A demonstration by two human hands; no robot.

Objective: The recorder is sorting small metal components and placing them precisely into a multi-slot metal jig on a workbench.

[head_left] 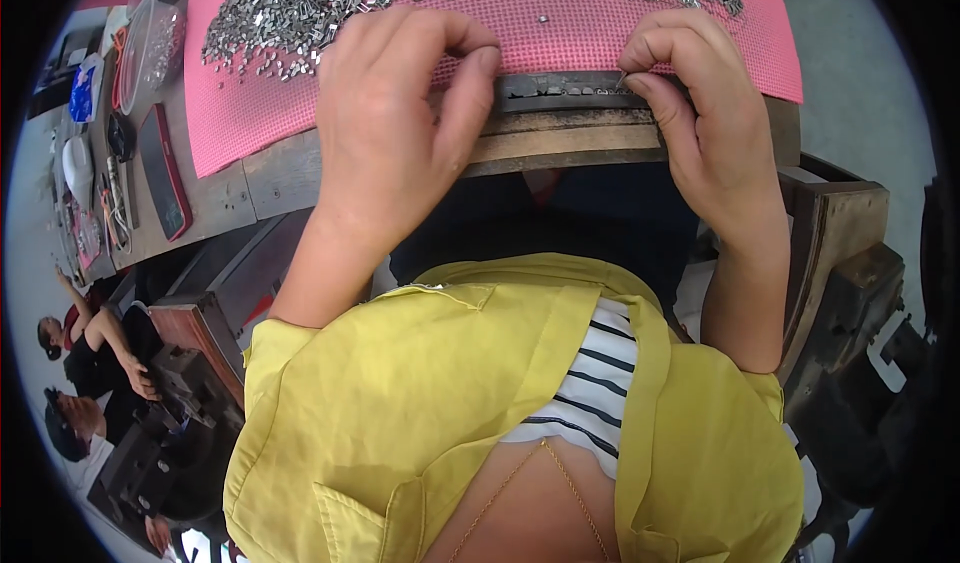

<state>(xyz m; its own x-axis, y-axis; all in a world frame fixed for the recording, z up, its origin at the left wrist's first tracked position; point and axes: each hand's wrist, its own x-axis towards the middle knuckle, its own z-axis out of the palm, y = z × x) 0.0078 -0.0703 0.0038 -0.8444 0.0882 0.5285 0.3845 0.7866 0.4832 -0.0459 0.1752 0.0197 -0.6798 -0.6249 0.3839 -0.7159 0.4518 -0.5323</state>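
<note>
A dark metal bar (560,93) lies along the table's near edge, with a row of small shiny metal pieces (575,90) set in its slot. My left hand (395,103) is at the bar's left end, thumb and index fingertips brought together; whatever they pinch is hidden. Over the bar's right end, my right hand (705,98) pinches a tiny metal piece (622,79) between thumb and forefinger. Beyond both hands, a large heap of small silver metal pieces (290,8) spreads across a pink mesh mat (250,113).
A phone in a red case (165,173) rests on the wooden table (285,168) at left. Near it are a clear plastic tub (155,48), a blue packet (83,93) and a white bottle-like object (77,168). Other people (95,373) sit at machines to the lower left.
</note>
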